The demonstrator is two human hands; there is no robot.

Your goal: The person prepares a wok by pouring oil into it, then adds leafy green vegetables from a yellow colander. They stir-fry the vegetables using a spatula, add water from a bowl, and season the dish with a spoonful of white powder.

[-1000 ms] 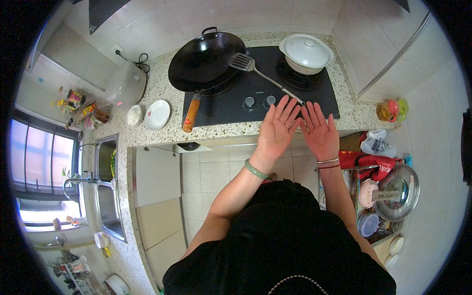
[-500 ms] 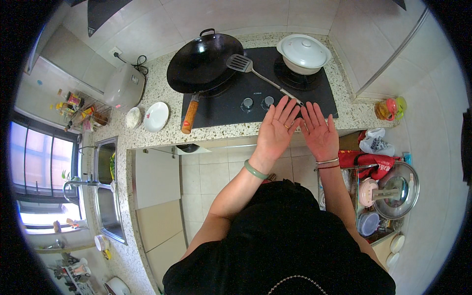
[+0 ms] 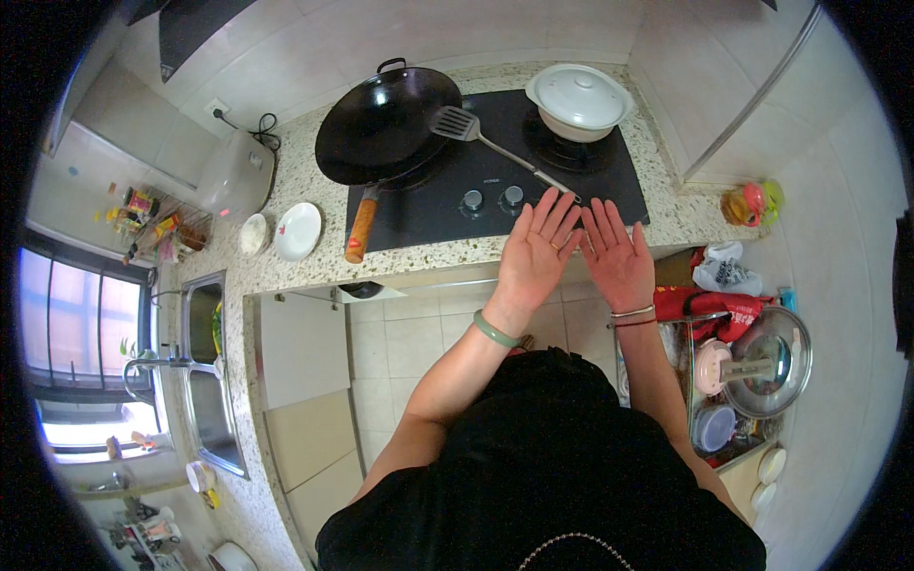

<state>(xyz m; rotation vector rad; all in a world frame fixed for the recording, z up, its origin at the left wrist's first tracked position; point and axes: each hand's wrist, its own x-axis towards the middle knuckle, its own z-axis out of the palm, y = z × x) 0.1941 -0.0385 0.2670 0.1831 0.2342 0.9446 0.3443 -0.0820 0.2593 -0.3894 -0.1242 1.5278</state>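
My left hand (image 3: pixel 535 255) is palm up with its fingers stretched out, a green bangle on its wrist. Beside it my right hand (image 3: pixel 617 255) also lies palm up and open, the fingertips of both close together. Neither holds anything. Just beyond the fingers is the handle end of a slotted spatula (image 3: pixel 503 150), which lies across the black gas stove (image 3: pixel 447 205). A black wok (image 3: pixel 386 124) with a wooden handle sits tilted on the left burner. On the right burner stands a white lidded pot (image 3: pixel 579 100).
Left of the stove are a white plate (image 3: pixel 299 231), a small white bowl (image 3: pixel 254 234) and a rice cooker (image 3: pixel 236 176). A double sink (image 3: pixel 213 409) is set into the left counter. To my right, a rack holds a glass lid (image 3: pixel 785 381) and a red bag (image 3: pixel 700 309).
The stove and counter have shifted slightly left in the picture. Both hands keep the same open, palm-up pose.
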